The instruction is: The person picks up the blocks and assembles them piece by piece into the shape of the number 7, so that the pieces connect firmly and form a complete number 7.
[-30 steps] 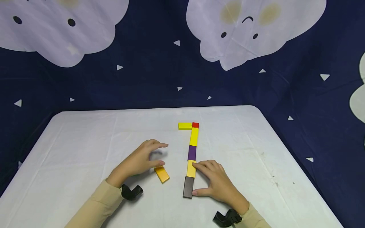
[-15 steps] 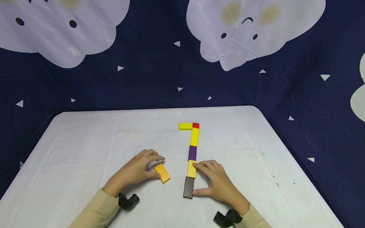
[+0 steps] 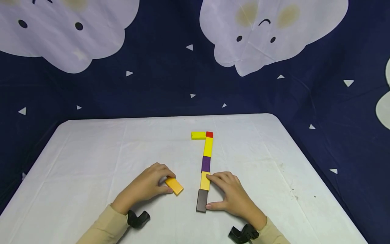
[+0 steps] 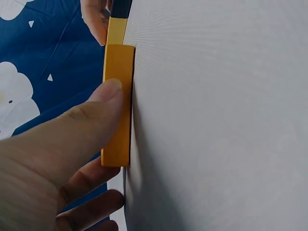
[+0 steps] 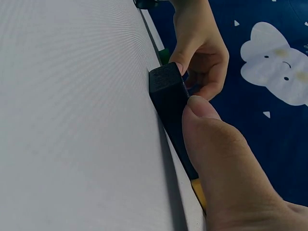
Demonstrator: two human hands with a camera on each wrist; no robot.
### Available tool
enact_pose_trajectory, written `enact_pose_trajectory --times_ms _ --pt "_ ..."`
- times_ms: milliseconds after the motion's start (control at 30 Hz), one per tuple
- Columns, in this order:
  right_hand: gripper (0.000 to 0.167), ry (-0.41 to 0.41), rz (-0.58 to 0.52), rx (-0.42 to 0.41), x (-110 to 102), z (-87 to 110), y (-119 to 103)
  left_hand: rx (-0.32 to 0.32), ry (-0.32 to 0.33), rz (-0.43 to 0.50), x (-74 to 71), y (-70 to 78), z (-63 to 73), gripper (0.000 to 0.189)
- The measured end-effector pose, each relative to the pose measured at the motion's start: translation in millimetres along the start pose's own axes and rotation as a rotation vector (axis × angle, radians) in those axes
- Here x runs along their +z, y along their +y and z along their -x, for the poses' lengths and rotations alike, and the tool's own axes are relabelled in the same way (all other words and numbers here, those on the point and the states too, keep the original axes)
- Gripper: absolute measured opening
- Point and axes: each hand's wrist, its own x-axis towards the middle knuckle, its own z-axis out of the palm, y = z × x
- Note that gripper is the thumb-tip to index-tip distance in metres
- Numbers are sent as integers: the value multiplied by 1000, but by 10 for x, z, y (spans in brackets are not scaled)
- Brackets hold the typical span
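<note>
My left hand (image 3: 149,184) pinches an orange block (image 3: 175,186) low on the table, its thumb along one long side in the left wrist view. To the right, a line of blocks lies end to end: a dark grey block (image 3: 201,200) nearest, then a pale yellow block (image 3: 205,181), a purple block (image 3: 206,164), a bright yellow block (image 3: 208,146) and a red block (image 3: 209,134). My right hand (image 3: 230,193) rests beside this line, thumb touching the grey block's side and index fingertip at the pale yellow block. Its fingers are spread, gripping nothing.
Another yellow block (image 3: 198,136) lies crosswise, left of the red one. Part of a green object (image 5: 164,55) shows near the left hand in the right wrist view. The white table (image 3: 259,145) ends at a dark blue cloth (image 3: 158,91) with clouds.
My left hand has come down and toward me, and its thumb and fingers have closed on the orange block, which has turned slightly. The right hand stays where it was.
</note>
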Motion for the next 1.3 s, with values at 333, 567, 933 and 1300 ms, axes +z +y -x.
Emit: enact_pose_trajectory --times_ms 333,567,933,1300 --pt "93 0 -9 1 -6 2 -4 33 18 -28 18 16 9 35" --pt "93 2 -2 0 2 6 2 80 13 -40 4 24 8 32" --pt "92 -5 -3 9 4 11 5 91 -16 -93 2 22 24 36" --pt "93 -4 5 10 12 2 11 80 -69 -76 -47 4 21 43"
